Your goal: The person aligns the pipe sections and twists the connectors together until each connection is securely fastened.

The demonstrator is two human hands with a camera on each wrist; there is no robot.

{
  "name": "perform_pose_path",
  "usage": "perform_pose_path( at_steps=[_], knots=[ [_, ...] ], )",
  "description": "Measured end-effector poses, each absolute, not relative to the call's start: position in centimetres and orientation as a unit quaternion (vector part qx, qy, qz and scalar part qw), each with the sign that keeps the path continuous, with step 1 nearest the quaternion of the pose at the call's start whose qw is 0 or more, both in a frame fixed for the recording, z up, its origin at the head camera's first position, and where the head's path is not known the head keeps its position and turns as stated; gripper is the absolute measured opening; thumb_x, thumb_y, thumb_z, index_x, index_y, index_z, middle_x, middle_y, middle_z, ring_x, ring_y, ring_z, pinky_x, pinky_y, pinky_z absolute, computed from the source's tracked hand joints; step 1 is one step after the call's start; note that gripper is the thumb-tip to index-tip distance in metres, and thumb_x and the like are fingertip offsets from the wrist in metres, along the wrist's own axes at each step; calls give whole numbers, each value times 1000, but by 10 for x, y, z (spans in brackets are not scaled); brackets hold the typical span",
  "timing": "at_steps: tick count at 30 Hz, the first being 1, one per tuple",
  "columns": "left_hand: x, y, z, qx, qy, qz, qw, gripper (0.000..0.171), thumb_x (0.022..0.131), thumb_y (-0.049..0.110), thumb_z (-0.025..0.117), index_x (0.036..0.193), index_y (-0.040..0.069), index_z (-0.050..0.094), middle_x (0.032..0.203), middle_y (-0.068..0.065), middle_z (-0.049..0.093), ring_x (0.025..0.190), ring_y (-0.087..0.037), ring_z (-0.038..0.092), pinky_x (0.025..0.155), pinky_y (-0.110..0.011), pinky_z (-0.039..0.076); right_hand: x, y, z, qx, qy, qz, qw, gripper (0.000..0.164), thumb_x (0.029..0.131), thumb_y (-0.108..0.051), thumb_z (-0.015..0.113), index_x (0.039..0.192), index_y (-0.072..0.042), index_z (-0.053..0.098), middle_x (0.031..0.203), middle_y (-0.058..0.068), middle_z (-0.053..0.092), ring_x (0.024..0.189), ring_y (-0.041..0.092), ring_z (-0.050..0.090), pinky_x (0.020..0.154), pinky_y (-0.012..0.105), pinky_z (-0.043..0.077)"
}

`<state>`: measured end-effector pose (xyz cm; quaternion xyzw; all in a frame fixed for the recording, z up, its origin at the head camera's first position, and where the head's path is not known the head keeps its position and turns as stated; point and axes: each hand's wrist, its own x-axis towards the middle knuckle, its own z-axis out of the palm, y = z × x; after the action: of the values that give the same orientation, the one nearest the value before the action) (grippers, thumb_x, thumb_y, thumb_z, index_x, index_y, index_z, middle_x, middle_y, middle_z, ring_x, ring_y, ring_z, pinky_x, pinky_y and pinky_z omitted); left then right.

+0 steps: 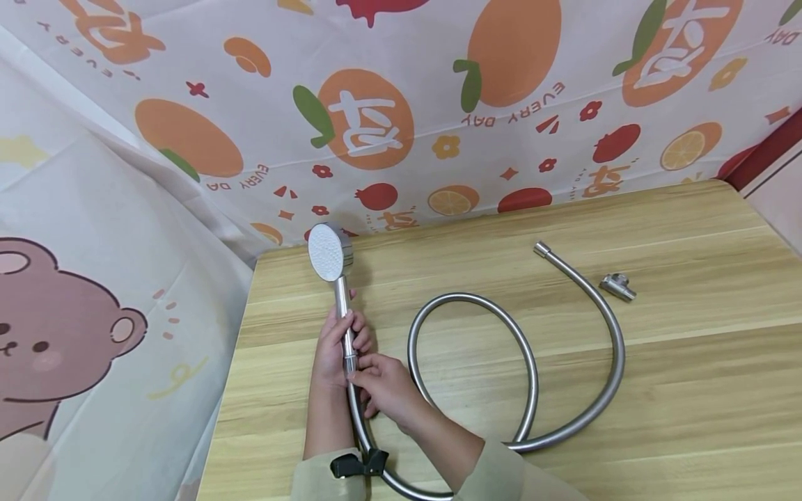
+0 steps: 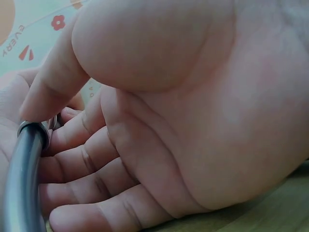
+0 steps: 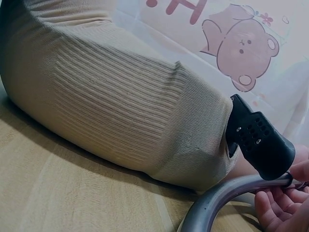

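In the head view a chrome shower head (image 1: 327,253) with a pale, round spray face stands at the table's left, its handle pointing down toward the person. My left hand (image 1: 332,353) grips that handle, thumb across the front and fingers curled behind. Just below, my right hand (image 1: 390,391) pinches the connector at the top of the grey metal shower hose (image 1: 471,298), where it meets the handle. The left wrist view shows the hose (image 2: 24,179) running into a metal collar beside the left fingers (image 2: 91,159). The right fingertips (image 3: 270,208) are at the hose in the right wrist view.
The hose loops across the wooden table (image 1: 708,348), and its free end fitting (image 1: 541,248) lies toward the back. A small chrome angle valve (image 1: 618,286) lies right of it. A fruit-print cloth (image 1: 432,125) hangs behind. A black wrist mount (image 1: 360,464) sits on the left sleeve.
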<state>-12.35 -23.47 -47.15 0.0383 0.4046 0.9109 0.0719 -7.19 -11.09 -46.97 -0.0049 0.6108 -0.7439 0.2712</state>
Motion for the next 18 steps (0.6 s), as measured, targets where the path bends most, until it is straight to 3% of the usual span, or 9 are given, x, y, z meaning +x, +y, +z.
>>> perform_pose_path(
  at_steps=[5,12,18],
  knots=[
    [-124,-233,-470,42,421,903,76,42,106,6,32,145,5,19,71,3,49,52,-10,35,47,-20,36,-72,-111,-472,1,614,-746,259,36,89,-21,69,118,-4,55,74,1,59,54,12,52,40,22,46],
    [-125,-233,-472,65,441,891,85,37,105,3,28,142,7,28,72,2,50,53,-11,38,49,-21,37,-72,-110,-479,-7,625,-739,251,40,84,-24,77,111,-6,54,76,2,58,51,13,51,41,24,46],
    [-124,-233,-472,64,431,896,92,41,105,3,27,145,2,19,72,1,49,55,-12,36,51,-21,37,-72,-111,-478,-15,630,-736,249,33,86,-19,74,109,-4,56,75,2,59,52,13,52,40,23,47]
  ],
)
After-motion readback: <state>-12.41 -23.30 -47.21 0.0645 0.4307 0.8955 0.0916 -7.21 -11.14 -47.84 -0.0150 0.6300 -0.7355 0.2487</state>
